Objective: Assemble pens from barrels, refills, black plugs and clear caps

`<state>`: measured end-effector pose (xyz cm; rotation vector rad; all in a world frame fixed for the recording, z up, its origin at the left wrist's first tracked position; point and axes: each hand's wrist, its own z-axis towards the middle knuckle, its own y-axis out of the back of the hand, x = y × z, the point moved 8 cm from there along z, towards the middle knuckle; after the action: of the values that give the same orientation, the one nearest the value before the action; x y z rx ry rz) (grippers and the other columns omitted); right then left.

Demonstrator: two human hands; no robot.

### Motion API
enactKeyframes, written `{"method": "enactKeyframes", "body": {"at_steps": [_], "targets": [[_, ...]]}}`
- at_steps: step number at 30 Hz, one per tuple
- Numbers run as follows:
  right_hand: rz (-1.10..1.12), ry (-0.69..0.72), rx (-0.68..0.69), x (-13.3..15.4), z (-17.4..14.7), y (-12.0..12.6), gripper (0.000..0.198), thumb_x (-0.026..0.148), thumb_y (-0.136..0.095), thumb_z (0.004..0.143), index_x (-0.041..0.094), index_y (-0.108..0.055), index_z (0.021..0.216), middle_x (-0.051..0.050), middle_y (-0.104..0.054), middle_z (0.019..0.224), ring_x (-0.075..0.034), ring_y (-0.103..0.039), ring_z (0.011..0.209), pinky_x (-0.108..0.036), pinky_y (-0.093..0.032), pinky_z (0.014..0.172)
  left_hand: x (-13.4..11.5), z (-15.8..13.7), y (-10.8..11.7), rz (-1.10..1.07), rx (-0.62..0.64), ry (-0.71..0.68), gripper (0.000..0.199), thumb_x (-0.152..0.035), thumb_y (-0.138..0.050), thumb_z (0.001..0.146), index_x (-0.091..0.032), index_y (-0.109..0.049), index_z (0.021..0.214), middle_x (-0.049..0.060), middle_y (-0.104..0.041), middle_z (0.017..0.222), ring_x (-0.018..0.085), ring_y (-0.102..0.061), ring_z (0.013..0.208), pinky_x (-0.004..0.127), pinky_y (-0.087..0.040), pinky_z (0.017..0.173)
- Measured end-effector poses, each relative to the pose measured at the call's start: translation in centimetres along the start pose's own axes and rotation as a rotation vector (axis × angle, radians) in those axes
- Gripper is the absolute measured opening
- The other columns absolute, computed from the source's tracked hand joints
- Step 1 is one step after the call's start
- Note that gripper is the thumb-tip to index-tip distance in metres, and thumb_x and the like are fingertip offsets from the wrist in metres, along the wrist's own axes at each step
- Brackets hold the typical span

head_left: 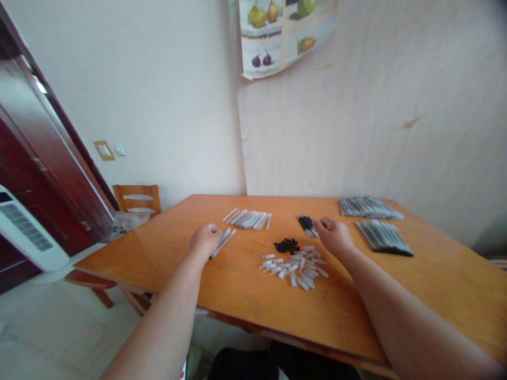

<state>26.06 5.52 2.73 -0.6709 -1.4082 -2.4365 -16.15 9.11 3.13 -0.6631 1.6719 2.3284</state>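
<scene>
My left hand point(205, 244) is closed at the left of the table, right beside a few slim grey-white pen-like tubes point(224, 244) that lie slanted there. Whatever its fingers hold is hidden. My right hand point(335, 235) is closed too, its fingertips at the right edge of a small bundle of black-and-clear thin sticks point(307, 225); what is in the pinch cannot be made out. Between the hands lie a pile of small black caps point(287, 246) and a spread of short white translucent pieces with thin tips point(301, 268). Farther back is a row of white tubes point(249, 219).
Two plastic-wrapped packs of pen-like sticks, one at the back point(370, 207) and one nearer point(385, 237), lie on the right of the wooden table point(245, 295). A wooden chair point(137, 199) with a plastic bag point(129, 220) stands left. A wall rises behind the table.
</scene>
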Motion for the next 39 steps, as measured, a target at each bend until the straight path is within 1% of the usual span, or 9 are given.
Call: {"method": "enactKeyframes", "body": {"at_steps": [3,7,10,15,22,28,31,34,39], "targets": [[-0.01,0.011,0.005,0.0,0.1,-0.1,0.05,0.055,-0.037,0.087,0.019,-0.051,0.057,-0.001,-0.046,0.052,-0.012,-0.037,0.052,-0.027,-0.021,0.052,-0.4,-1.0,-0.7,0.125,0.077,-0.059,0.019,-0.036,-0.053,0.08,-0.026,-0.07,0.08,0.005,-0.072,0.083,0.02,-0.065,0.075,0.029,-0.044,0.066],[-0.011,0.01,0.007,0.0,0.0,-0.1,0.049,0.055,-0.037,0.087,0.019,-0.052,0.057,-0.001,-0.045,0.052,-0.012,-0.036,0.051,-0.027,-0.02,0.051,-1.4,-2.1,-0.7,0.3,0.046,-0.117,0.018,-0.037,-0.056,0.078,-0.029,-0.072,0.082,0.007,-0.072,0.091,0.025,-0.065,0.082,0.034,-0.045,0.07],[0.001,0.017,-0.003,0.0,-0.1,0.1,0.049,0.054,-0.038,0.087,0.019,-0.051,0.057,0.0,-0.045,0.052,-0.012,-0.037,0.052,-0.027,-0.02,0.051,-1.9,-2.7,-0.6,0.37,0.007,-0.154,0.019,-0.037,-0.057,0.077,-0.028,-0.072,0.084,0.01,-0.071,0.092,0.028,-0.064,0.088,0.036,-0.045,0.073],[0.027,0.024,-0.016,0.1,-0.1,0.2,0.048,0.054,-0.038,0.087,0.019,-0.048,0.055,0.0,-0.043,0.052,-0.012,-0.036,0.051,-0.026,-0.02,0.05,-2.4,-3.3,-0.5,0.415,-0.028,-0.175,0.021,-0.038,-0.056,0.078,-0.025,-0.072,0.085,0.013,-0.07,0.094,0.028,-0.063,0.09,0.037,-0.046,0.076],[0.011,0.014,-0.025,0.1,0.0,0.2,0.049,0.054,-0.038,0.087,0.019,-0.05,0.055,-0.001,-0.046,0.052,-0.012,-0.037,0.052,-0.027,-0.02,0.051,-2.5,-3.5,-0.6,0.418,0.02,-0.121,0.024,-0.041,-0.057,0.079,-0.024,-0.072,0.085,0.013,-0.07,0.095,0.03,-0.064,0.092,0.039,-0.047,0.076],[0.033,0.001,-0.036,0.3,-0.1,0.4,0.047,0.053,-0.039,0.087,0.02,-0.047,0.055,0.0,-0.045,0.051,-0.012,-0.037,0.051,-0.027,-0.02,0.051,-2.8,-3.9,-0.6,0.423,0.011,-0.145,0.023,-0.038,-0.054,0.081,-0.02,-0.069,0.082,0.015,-0.07,0.093,0.028,-0.064,0.089,0.036,-0.046,0.074],[0.09,0.004,-0.044,0.7,-0.2,0.5,0.048,0.054,-0.039,0.086,0.02,-0.044,0.053,0.001,-0.043,0.049,-0.012,-0.039,0.051,-0.027,-0.02,0.05,-4.7,-4.3,-0.3,0.364,-0.04,-0.227,0.021,-0.036,-0.053,0.084,-0.02,-0.067,0.082,0.013,-0.069,0.092,0.025,-0.064,0.088,0.034,-0.045,0.075],[0.217,0.0,-0.047,1.3,-0.5,0.6,0.047,0.055,-0.042,0.085,0.02,-0.045,0.054,0.001,-0.043,0.049,-0.012,-0.04,0.052,-0.026,-0.023,0.05,-7.4,-4.7,-0.7,0.203,-0.049,-0.293,0.017,-0.032,-0.051,0.086,-0.02,-0.062,0.084,0.009,-0.068,0.089,0.021,-0.063,0.083,0.03,-0.043,0.072],[0.584,-0.061,0.041,2.7,-1.3,-0.3,0.042,0.057,-0.048,0.082,0.019,-0.053,0.063,0.001,-0.052,0.055,-0.013,-0.046,0.054,-0.025,-0.031,0.051,-13.9,-6.1,-3.0,-0.09,0.016,-0.512,0.009,-0.027,-0.048,0.09,-0.02,-0.054,0.092,0.005,-0.065,0.083,0.018,-0.061,0.077,0.028,-0.041,0.067]]}}
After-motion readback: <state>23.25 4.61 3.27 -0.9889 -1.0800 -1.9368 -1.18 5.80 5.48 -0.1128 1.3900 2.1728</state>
